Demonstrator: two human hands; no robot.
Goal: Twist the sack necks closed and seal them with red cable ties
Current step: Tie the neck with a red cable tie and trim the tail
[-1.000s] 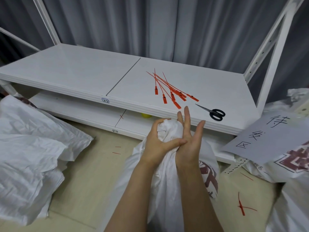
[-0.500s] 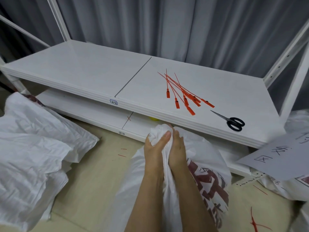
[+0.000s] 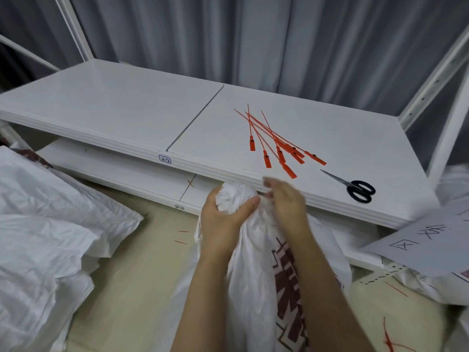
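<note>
Shelf-side (image 3: 127, 110): L hand (image 3: 223, 219) grips sack neck (image 3: 233, 196), R hand (image 3: 286, 201) maybe touching.

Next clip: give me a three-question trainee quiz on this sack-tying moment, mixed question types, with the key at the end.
1. True or false: a cable tie is already fastened round the sack neck.
2. Where do the scissors lie? A) on the floor; B) on the shelf, to the right of the red cable ties; C) inside the sack.
3. Short answer: which hand grips the sack neck?

Key: 1 false, no tie shows on it; 2 B; 3 the left hand.
</note>
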